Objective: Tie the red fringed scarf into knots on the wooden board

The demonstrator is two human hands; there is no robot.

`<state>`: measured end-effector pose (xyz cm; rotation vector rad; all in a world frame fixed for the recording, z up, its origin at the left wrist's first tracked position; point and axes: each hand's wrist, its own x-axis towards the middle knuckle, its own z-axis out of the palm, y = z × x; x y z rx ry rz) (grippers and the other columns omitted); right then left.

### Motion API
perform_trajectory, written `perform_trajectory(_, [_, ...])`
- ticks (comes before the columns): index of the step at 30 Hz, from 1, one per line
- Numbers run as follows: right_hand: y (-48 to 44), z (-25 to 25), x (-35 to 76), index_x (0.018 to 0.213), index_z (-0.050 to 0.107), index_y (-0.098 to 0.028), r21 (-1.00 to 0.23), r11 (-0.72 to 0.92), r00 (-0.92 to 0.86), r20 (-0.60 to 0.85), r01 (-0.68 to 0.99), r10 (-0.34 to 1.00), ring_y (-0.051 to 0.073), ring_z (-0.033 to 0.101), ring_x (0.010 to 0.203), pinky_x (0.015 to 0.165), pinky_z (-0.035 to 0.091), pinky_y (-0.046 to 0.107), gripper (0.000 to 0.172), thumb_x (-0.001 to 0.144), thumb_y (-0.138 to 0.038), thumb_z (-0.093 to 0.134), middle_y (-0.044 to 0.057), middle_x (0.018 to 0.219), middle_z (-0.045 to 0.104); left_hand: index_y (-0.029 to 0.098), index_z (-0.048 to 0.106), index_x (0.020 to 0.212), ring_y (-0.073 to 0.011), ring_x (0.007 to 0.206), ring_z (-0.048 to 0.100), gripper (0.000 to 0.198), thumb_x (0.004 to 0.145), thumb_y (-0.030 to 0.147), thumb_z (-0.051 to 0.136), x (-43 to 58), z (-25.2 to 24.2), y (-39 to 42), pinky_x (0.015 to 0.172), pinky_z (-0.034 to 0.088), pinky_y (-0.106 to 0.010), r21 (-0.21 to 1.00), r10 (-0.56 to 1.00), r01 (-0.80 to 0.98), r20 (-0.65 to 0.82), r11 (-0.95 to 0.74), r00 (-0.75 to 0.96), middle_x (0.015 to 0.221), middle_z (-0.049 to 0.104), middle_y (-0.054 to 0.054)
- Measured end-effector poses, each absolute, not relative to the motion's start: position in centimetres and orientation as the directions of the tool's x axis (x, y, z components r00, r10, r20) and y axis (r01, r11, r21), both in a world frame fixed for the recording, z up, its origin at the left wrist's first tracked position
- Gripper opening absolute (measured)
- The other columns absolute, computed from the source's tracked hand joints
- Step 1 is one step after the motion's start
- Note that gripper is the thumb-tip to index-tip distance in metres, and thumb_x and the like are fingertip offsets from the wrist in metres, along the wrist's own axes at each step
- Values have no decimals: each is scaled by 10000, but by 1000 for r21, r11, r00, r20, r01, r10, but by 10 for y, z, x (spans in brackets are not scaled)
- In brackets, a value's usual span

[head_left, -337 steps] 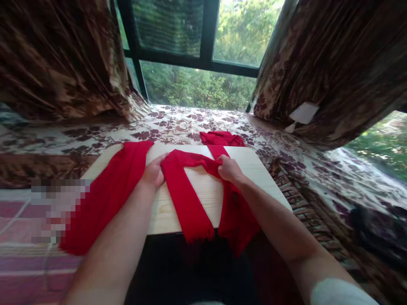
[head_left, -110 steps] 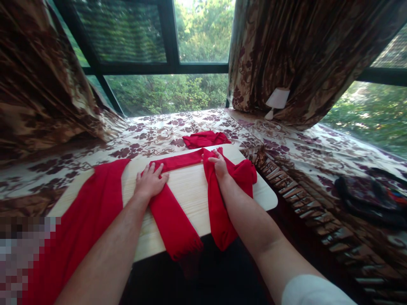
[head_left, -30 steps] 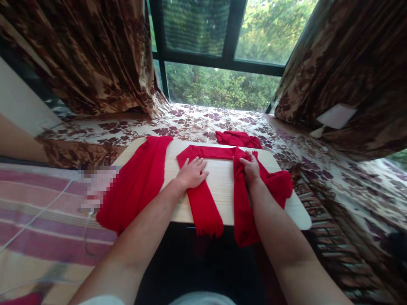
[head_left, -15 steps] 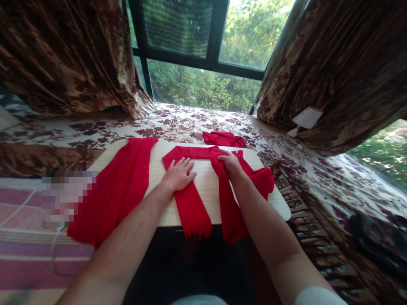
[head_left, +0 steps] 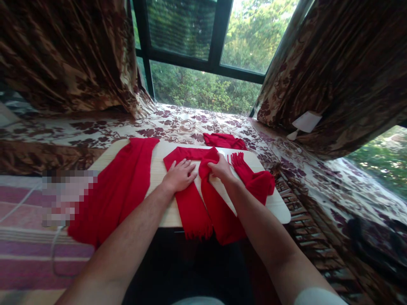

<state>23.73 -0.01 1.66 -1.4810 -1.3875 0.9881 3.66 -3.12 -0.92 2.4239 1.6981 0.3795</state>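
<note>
Right hand (head_left: 221, 167) and scarf (head_left: 192, 207) nearer left hand (head_left: 179, 175)

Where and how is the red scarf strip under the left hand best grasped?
Probably by its fringed end, coming from the near side of the table: it juts past the edge, so a pinch from above and below should work. The left hand lies flat farther up this strip, clear of that end.

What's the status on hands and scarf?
Left hand flat on red scarf. Right hand pinching a fold of it. Another red cloth lies left, apart.
</note>
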Motion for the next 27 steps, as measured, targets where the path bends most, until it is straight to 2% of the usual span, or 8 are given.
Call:
perform_trajectory(3, [-19,37,249,1128,622,-202,-728,18,103,122,685,987,198,650,771,705,474,288,406,770,-379,691,45,860,721,306,482,1486,-245,1518,263,569,995,534,309,36,-11,-30,1226,159,-555,274,937,897,126,-348,325,1610,375,-34])
perform_trajectory(5, [-37,48,252,967,661,-198,-556,55,37,153,830,988,203,649,783,722,444,289,278,831,-439,636,67,839,726,305,484,1485,-246,1518,261,567,993,531,316,36,-12,-29,1226,154,-555,276,937,896,125,-347,325,1612,371,-35])
perform_trajectory(8, [-73,52,248,749,640,-210,-369,185,-144,135,911,980,193,628,714,670,399,288,319,896,-480,552,61,755,707,298,485,1484,-249,1518,259,563,990,518,327,36,-13,-28,1225,148,-561,275,937,896,123,-349,328,1614,366,-37])
perform_trajectory(10, [-97,47,243,745,633,-222,-289,251,-224,123,924,967,199,626,704,656,385,297,309,909,-465,535,55,751,700,292,492,1478,-246,1516,266,556,991,505,327,36,-14,-28,1224,149,-563,274,936,895,134,-352,326,1611,374,-37])
perform_trajectory(15, [-140,32,235,914,637,-215,-191,335,-322,98,922,942,242,644,846,707,416,326,220,926,-409,534,89,940,701,307,510,1461,-237,1513,272,539,993,500,326,36,-14,-29,1227,153,-548,280,939,897,148,-341,311,1604,388,-28])
perform_trajectory(19, [-149,31,241,952,618,-208,-138,339,-330,90,931,940,266,614,972,783,438,341,194,910,-392,575,105,1001,679,301,512,1460,-242,1511,278,536,991,492,338,36,-15,-28,1227,159,-541,273,935,895,155,-352,320,1600,396,-31])
perform_trajectory(24, [-146,32,247,981,614,-175,-92,326,-319,80,941,944,268,590,975,826,447,351,229,887,-384,614,111,1017,671,272,506,1469,-252,1511,274,550,991,491,342,35,-16,-27,1223,162,-547,264,930,893,149,-365,336,1602,391,-44])
perform_trajectory(27, [-145,28,247,945,624,-170,-69,325,-319,82,943,944,258,587,967,827,442,341,131,900,-283,573,120,1000,672,269,499,1477,-258,1510,276,556,993,493,341,35,-16,-26,1219,167,-557,269,929,890,147,-368,340,1604,387,-49])
